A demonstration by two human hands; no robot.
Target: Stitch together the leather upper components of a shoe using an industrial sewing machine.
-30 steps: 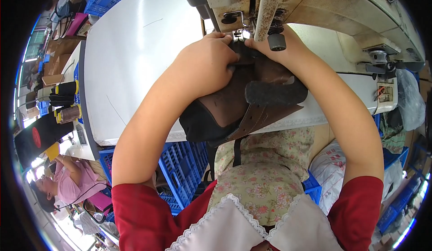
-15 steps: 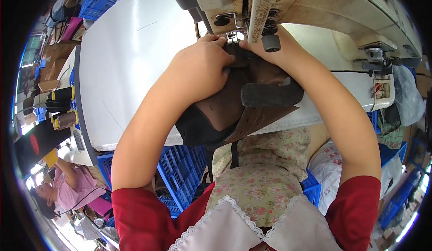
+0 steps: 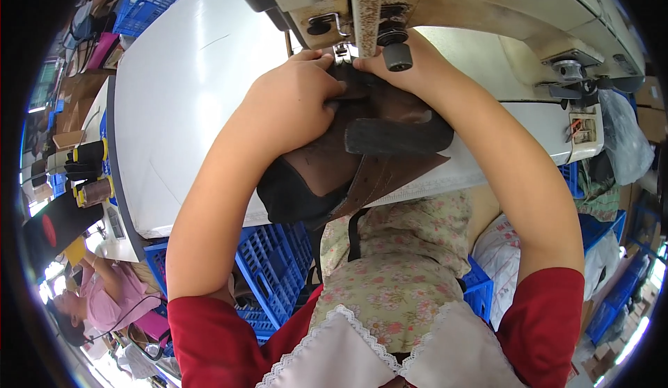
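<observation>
A brown and black bag, apparently of leather and fabric, lies bunched under the head of a sewing machine. Its upper edge is at the metal presser foot. My left hand grips the bag left of the foot, with fingers curled and the index fingertip close to it. My right hand pinches the bag just right of the foot; its other fingers are hidden behind the machine and the material. A dark flap or strap sticks out toward me, below the right wrist.
The white machine table stretches left. A black knob hangs over my right hand. Blue crates stand beneath the table's near edge. Thread cones and a seated person in pink are at far left. Plastic bags hang at right.
The whole view has shifted slightly, so everything appears a little further left and up. Both hands keep their hold on the bag beside the presser foot.
</observation>
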